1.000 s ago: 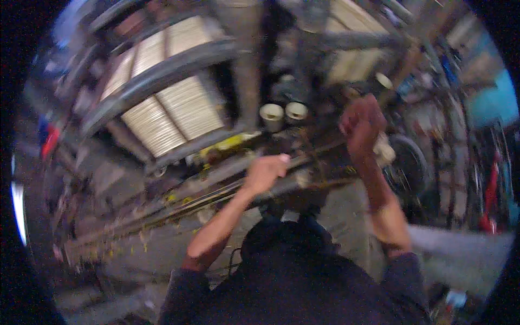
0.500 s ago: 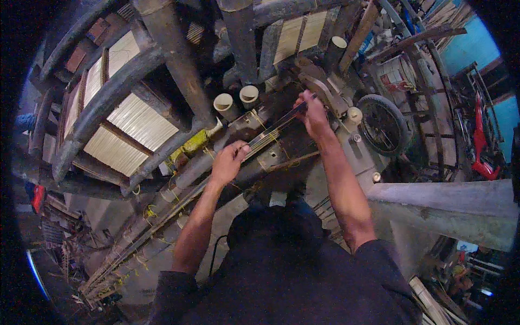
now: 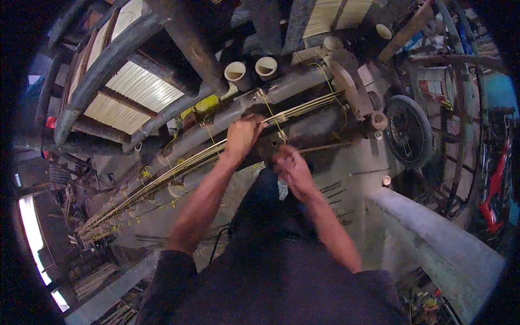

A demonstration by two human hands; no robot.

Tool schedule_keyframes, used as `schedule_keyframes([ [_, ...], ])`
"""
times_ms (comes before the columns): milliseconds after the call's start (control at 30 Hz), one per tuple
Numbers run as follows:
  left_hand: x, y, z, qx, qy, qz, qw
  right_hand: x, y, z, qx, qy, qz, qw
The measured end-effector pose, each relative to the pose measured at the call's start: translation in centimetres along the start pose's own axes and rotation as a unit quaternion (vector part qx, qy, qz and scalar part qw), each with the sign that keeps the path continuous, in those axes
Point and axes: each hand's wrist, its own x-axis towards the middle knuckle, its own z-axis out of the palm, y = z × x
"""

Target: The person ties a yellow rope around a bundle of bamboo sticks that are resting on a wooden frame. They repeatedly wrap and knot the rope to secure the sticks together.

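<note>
A long bundle of thin pale strips (image 3: 189, 157), possibly split bamboo or cane, runs diagonally between two thick grey poles. Yellow ties (image 3: 275, 118) cross it at intervals. My left hand (image 3: 244, 136) is closed at the bundle's middle, its fingertips pressed round the strips beside a tie. Closer to my body, below the near pole (image 3: 314, 130), my right hand (image 3: 293, 169) is apart from the bundle. Its fingers are curled and slightly blurred; what they hold, if anything, cannot be made out. A small square hole (image 3: 274, 143) shows in the pole just above it.
Beyond the poles stand a dark-framed seat with pale slatted panels (image 3: 143, 89) and two cream pipe ends (image 3: 235, 71). A curved brown piece (image 3: 352, 81) sits at the bundle's far end. To the right are a spoked wheel (image 3: 407, 131) and a thick grey beam (image 3: 428, 222).
My right hand has come down from the far end of the strips toward my body; the dark strip between my hands is out of sight. My left hand has shifted slightly right and up.
</note>
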Motion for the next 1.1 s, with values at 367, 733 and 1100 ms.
schedule_keyframes([
  [367, 0.1, 2.9, 3.6, -0.030, 0.145, -0.098, 0.984, 14.4, -19.4, 10.6, -0.448, -0.385, -0.583, 0.557],
  [733, -0.9, 2.4, 3.7, -0.057, 0.157, -0.108, 0.980, 16.0, -16.9, 6.5, -0.493, -0.176, -0.337, 0.782],
  [1100, 11.7, 0.8, -4.7, -0.465, 0.065, -0.155, 0.869, 3.9, -0.6, -1.7, -0.647, -0.324, -0.035, 0.690],
])
